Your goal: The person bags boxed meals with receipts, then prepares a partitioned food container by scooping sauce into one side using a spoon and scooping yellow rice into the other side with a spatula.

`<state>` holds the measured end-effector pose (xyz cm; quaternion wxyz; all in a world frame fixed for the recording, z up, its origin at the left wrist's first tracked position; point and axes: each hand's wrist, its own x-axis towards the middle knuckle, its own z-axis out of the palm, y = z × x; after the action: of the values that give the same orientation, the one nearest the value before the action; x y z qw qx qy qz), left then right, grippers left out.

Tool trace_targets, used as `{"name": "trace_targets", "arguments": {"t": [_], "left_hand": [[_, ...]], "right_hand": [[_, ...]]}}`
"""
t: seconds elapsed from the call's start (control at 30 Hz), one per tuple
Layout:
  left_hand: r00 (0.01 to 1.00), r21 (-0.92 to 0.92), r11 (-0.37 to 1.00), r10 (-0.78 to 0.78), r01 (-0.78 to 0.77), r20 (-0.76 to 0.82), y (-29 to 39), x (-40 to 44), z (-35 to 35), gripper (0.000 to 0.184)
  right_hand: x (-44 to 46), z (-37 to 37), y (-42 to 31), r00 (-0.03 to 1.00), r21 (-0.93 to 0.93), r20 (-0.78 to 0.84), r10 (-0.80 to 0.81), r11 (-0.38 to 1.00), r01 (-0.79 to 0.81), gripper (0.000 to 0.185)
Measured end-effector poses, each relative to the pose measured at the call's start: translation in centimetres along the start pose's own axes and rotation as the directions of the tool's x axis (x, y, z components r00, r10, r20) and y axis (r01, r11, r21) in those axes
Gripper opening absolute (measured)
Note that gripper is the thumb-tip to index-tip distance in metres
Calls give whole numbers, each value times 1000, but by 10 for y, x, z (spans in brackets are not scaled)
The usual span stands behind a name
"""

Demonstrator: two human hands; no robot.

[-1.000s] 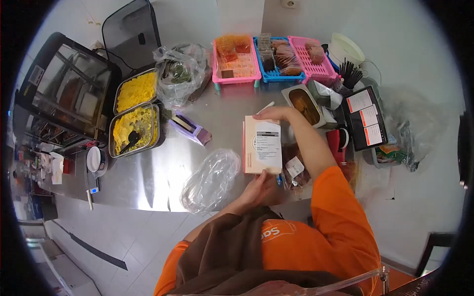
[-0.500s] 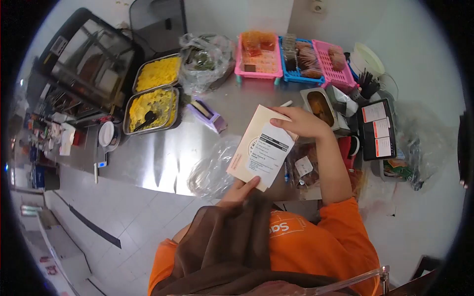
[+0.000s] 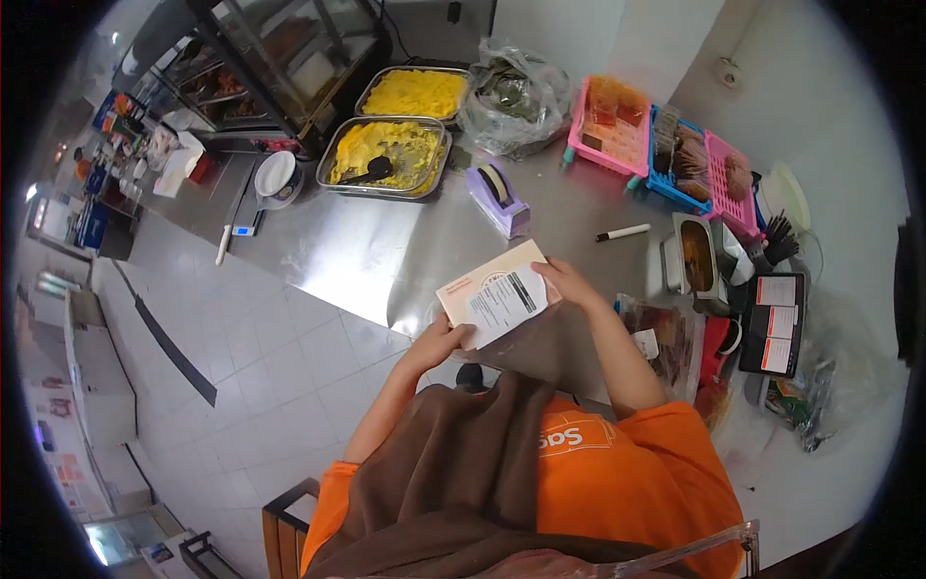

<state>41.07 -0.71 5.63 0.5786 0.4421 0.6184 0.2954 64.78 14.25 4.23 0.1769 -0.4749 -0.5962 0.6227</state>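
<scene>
A flat cream cardboard packet (image 3: pixel 461 292) with a white printed slip (image 3: pixel 502 307) on its face is held between my two hands, above the counter's front edge. My left hand (image 3: pixel 442 344) is closed on its lower left corner, thumb on the front. My right hand (image 3: pixel 571 283) grips the upper right end, with the fingers partly hidden behind it. Beyond the packet, a purple tape dispenser (image 3: pixel 499 201) stands on the steel counter (image 3: pixel 569 232). A marker pen (image 3: pixel 623 233) lies to the right of the dispenser.
Two metal trays of yellow food (image 3: pixel 386 150) sit at the back left, beside a plastic bag of green leaves (image 3: pixel 516 96). Pink and blue baskets (image 3: pixel 606 159) line the back right. A tablet (image 3: pixel 774 323) and a metal container (image 3: pixel 696 256) are at the right.
The packet has turned clockwise, its slip now tilted the other way, and both hands have shifted with it. The camera view has swung, so the counter items appear further right.
</scene>
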Motion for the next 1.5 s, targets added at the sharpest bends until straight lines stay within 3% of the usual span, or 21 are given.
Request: {"name": "trace_targets", "arguments": {"t": [0.1,0.13,0.23,0.3,0.43,0.47,0.53,0.57,0.67,0.7,0.73,0.77,0.87,0.97,1.13,1.17,1.3,1.37,1.4,1.43,1.5], "left_hand": [[957,-100,959,-248,264,153,12,-6,-24,41],[978,-5,978,-207,207,-29,9,-3,-30,41],[906,401,914,112,68,-408,-18,18,-40,38],[813,731,681,439,-24,-383,-54,43,-38,35],[884,549,833,305,-66,-356,-60,78,-30,18],[845,459,881,327,-112,-422,-54,81,-31,17],[760,276,932,352,-233,-546,-42,90,-32,15],[752,339,898,425,-280,-504,-42,91,-34,18],[781,228,962,258,-151,-569,-45,77,-30,25],[803,207,978,124,-1,-583,-58,73,-30,29],[806,186,972,-6,144,-591,-72,68,-27,34],[844,97,990,-37,105,-535,-69,55,-20,36],[912,-251,964,-18,-93,-410,-97,48,-9,37],[945,-273,955,21,-115,-325,-95,52,-16,35],[920,-40,998,38,-58,-390,-70,61,-26,31],[873,121,985,162,-120,-460,-80,70,-30,28],[703,361,882,462,-302,-540,-80,62,-23,23],[820,23,987,147,-161,-553,-55,39,-9,27],[853,89,978,206,-186,-479,-91,46,-21,30],[921,78,995,-29,64,-389,-93,39,-24,30],[927,57,975,-185,215,-326,-110,28,-22,30]], "right_hand": [[-1,-10,-10,982,79,-32,187,980,-184,42],[1,-15,-18,965,107,-47,259,962,-253,40],[64,-30,56,933,-342,-321,-165,938,48,31],[73,-24,56,984,-228,-126,-122,969,91,26],[88,-10,41,978,320,29,206,925,-204,20],[87,-7,39,985,-12,-170,41,999,-44,19],[81,-11,37,842,-681,-340,-420,727,87,18],[80,-13,39,800,-689,-328,-502,707,160,22],[107,-22,100,974,-264,8,-227,939,221,25],[74,-15,57,982,224,191,-9,974,-35,29],[80,-13,76,971,-33,209,-112,992,121,31],[82,-9,85,973,146,197,-120,985,92,33],[53,-5,74,944,-197,140,-300,926,324,31],[70,6,135,973,-102,89,-211,970,220,30],[32,2,61,984,-617,-100,-147,785,55,15],[32,4,70,897,-604,-248,-367,782,153,13],[4,23,50,588,-373,-653,-477,879,298,19],[-10,28,60,508,-390,-700,-501,865,316,22],[-13,32,80,625,-385,-640,-447,890,243,22],[-9,35,114,730,-385,-570,-377,908,168,23],[-20,19,126,914,-306,-383,-130,952,7,24]]}}
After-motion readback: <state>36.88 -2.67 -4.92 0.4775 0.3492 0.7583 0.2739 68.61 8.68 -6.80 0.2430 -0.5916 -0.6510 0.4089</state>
